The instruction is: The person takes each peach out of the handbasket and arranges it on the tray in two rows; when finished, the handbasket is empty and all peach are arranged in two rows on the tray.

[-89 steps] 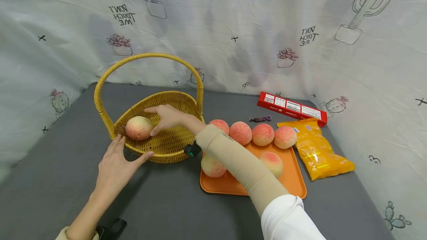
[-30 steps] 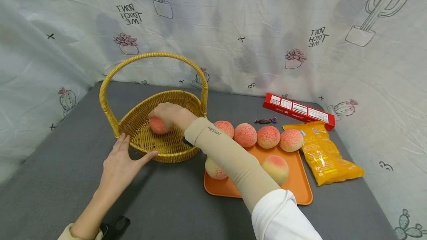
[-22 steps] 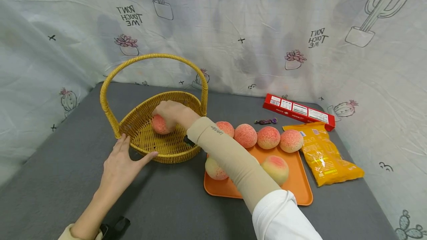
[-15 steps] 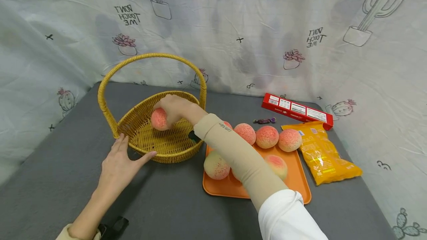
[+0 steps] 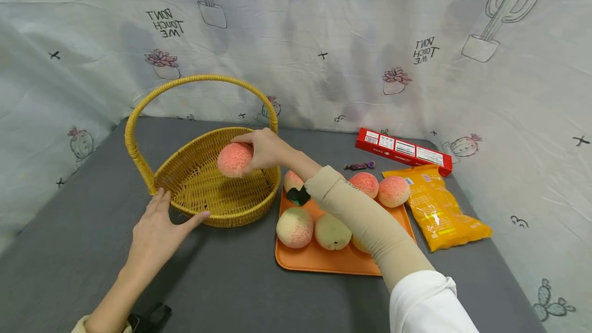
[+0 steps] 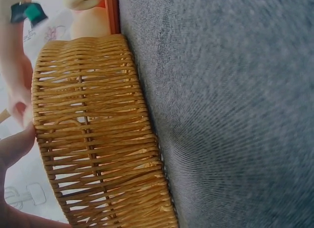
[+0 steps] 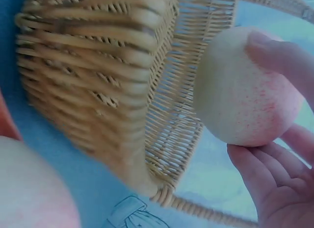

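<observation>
In the head view my right hand [image 5: 265, 150] grips a pink and cream peach [image 5: 234, 160], thumb and fingers around its sides. The peach is over the inside of a yellow wicker basket [image 5: 217, 217] with a tall arched handle; the right wrist view shows it beyond the near rim. My left hand [image 5: 154, 235] rests at the basket's front left with spread, fairly straight fingers. Its fingertips touch the rim by the handle's foot, and the thumb lies along the front rim. Only woven bottom shows beneath the held peach.
To the basket's right, an orange tray [image 5: 319, 267] carries several peaches [image 5: 294, 227], partly hidden by my right forearm. Behind it lie a wrapped candy [image 5: 359, 166] and a red box [image 5: 403, 151]. An orange snack bag [image 5: 437, 209] lies right of the tray on the grey table [image 5: 240, 281].
My right hand has taken hold of the peach from the basket's left side, raised it and carried it to the right. My left hand has stayed at the rim.
</observation>
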Motion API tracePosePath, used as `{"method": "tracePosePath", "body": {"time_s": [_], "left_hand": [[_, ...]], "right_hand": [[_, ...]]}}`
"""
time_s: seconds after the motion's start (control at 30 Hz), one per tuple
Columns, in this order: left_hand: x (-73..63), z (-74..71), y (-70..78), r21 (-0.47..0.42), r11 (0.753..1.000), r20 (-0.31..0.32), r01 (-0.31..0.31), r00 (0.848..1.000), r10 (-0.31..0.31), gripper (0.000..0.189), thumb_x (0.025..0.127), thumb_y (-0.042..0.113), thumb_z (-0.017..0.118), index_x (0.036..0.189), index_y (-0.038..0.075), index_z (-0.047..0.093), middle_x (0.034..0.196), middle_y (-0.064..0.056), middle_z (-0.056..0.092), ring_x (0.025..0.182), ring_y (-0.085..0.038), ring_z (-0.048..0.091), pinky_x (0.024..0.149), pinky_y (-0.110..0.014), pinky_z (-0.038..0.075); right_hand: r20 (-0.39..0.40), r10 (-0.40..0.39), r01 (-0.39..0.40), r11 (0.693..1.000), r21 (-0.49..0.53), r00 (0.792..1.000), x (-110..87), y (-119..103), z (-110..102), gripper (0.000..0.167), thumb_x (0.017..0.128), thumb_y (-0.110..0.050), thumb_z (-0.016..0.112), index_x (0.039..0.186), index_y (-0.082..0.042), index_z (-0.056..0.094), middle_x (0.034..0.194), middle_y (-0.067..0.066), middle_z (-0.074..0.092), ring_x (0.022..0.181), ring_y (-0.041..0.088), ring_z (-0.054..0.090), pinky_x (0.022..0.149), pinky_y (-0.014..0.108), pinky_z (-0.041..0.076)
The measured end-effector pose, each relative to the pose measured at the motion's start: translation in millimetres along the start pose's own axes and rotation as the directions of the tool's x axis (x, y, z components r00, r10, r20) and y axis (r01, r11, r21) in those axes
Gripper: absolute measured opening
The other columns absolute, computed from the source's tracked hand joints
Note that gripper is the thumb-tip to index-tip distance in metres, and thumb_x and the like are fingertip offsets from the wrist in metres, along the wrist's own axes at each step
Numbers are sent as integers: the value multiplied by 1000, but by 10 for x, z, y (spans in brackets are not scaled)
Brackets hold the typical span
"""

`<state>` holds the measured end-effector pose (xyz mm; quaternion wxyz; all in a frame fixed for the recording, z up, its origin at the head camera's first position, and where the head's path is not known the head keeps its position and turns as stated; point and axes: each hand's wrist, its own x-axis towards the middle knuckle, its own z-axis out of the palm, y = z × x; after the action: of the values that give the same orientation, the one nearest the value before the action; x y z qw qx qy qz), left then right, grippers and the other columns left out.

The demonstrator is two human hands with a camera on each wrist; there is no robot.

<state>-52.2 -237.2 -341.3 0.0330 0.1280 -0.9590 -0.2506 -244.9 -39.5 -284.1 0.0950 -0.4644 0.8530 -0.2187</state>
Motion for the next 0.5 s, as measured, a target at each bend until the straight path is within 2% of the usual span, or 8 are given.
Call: {"method": "tracePosePath", "body": {"time_s": [0.13, 0.37, 0.5], "left_hand": [[2, 7, -2, 4, 1000, 5, 1, 1000, -1, 111, 84, 65, 62, 145, -18, 21, 152, -38, 15, 134, -57, 21, 93, -75, 27], [8, -2, -1, 13, 1000, 7, -5, 1000, 5, 111, 85, 65, 61, 145, -20, 21, 151, -39, 14, 134, -58, 21, 92, -75, 28], [6, 4, 6, 17, 1000, 18, 3, 1000, -3, 112, 85, 66, 61, 145, -19, 20, 151, -38, 13, 134, -57, 20, 92, -75, 28]], "right_hand": [[-72, 16, -10, 997, 75, 997, -281, 34, -45, 77, 71, -26, 88, 139, -11, 55, 125, 8, 65, 107, 18, 62, 85, 24, 50], [-182, 3, 25, 988, 150, 983, -800, 108, -67, 76, 66, -24, 89, 135, -8, 59, 121, 7, 67, 103, 15, 67, 82, 23, 52], [-221, 35, 20, 970, 241, 975, -1090, 140, -92, 78, 64, -20, 91, 134, -5, 60, 122, 10, 67, 104, 17, 68, 84, 25, 53]]}}
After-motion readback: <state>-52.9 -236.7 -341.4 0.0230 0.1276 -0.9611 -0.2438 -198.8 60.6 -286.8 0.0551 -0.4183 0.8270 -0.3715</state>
